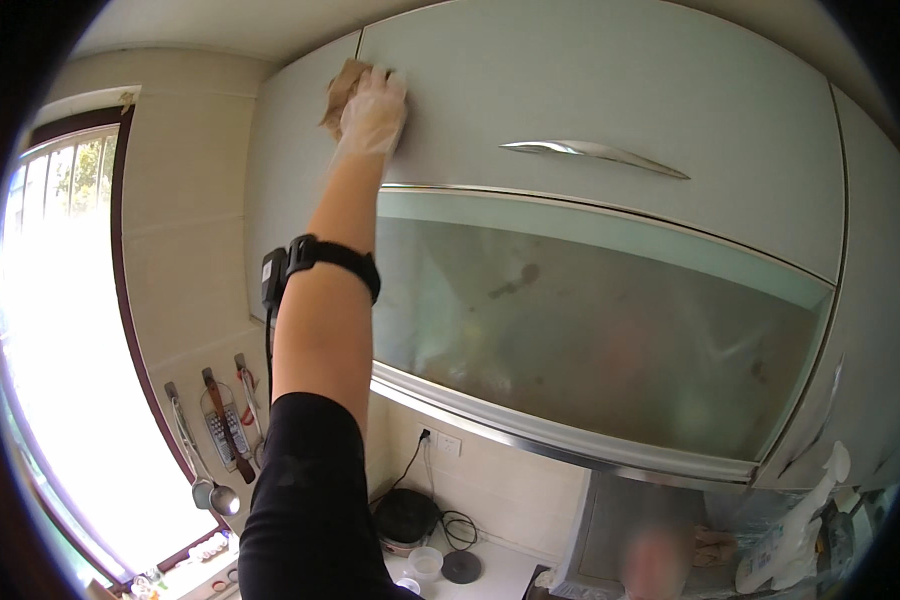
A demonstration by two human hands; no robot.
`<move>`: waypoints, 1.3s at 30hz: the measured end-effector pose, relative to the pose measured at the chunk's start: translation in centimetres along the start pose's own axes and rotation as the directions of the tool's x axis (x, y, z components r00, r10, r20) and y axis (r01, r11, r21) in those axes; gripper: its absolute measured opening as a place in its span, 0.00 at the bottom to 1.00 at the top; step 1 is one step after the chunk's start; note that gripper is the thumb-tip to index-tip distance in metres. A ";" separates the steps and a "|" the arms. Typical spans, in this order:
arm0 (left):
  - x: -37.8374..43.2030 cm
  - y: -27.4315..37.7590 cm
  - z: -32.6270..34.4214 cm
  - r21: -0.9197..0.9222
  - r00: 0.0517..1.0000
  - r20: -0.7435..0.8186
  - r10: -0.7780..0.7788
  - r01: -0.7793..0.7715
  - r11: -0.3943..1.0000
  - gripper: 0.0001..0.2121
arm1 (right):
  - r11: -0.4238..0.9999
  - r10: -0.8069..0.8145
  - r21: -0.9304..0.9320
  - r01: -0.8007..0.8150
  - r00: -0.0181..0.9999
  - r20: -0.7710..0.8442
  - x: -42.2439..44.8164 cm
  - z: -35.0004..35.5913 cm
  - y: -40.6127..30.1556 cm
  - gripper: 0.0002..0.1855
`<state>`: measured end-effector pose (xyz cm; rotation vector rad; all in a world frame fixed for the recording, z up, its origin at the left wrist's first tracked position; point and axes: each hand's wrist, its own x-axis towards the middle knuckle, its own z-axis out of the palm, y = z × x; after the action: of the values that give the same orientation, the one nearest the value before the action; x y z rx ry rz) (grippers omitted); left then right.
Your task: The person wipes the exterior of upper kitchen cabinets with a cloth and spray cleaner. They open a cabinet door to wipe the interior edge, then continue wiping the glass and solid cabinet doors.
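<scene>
My left hand [375, 112], in a thin clear plastic glove, is raised high and presses a brown cloth [343, 97] against the pale green-grey wall cabinet. The cloth lies across the narrow gap between the large upper cabinet door [600, 82] and the left cabinet panel [292, 150]. Its loose edge sticks out to the left of my fingers. A black strap [337, 256] with a small box circles my forearm. To the right of the hand is a curved metal door handle [596, 150]. My right hand is out of view.
Below the door is a stained glass panel [607, 322]. A white spray bottle [795, 521] leans at lower right. On the counter are a black electric pan [405, 517], a clear bowl [424, 561] and a coiled cord [459, 529]. Utensils, including a grater [229, 435], hang beside the bright window [67, 315].
</scene>
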<state>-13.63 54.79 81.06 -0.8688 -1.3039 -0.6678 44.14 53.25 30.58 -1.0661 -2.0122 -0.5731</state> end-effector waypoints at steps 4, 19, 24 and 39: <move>7.4 9.3 -2.9 0.261 0.989 0.048 0.143 -0.150 0.954 0.13 | 0.998 0.053 0.025 -0.054 0.998 0.039 0.2 -0.2 -0.2 0.13; 15.4 8.2 2.3 -0.164 0.768 -0.617 0.171 -0.338 0.927 0.12 | 0.957 0.260 0.049 -0.284 0.925 0.278 1.8 -1.7 -1.4 0.19; 12.3 -1.6 5.0 0.078 0.861 -0.495 0.116 -0.088 0.993 0.14 | 0.931 0.316 0.121 -0.344 0.927 0.200 2.0 -1.3 -1.5 0.17; 11.8 0.3 0.8 0.361 0.992 0.053 0.111 -0.123 0.924 0.16 | 0.985 0.096 0.148 -0.094 0.995 -0.006 1.2 -1.1 -0.6 0.13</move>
<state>-11.93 56.28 92.66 -0.6471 -1.3386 -0.3033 43.64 52.79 32.21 -1.0593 -1.9477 -0.3744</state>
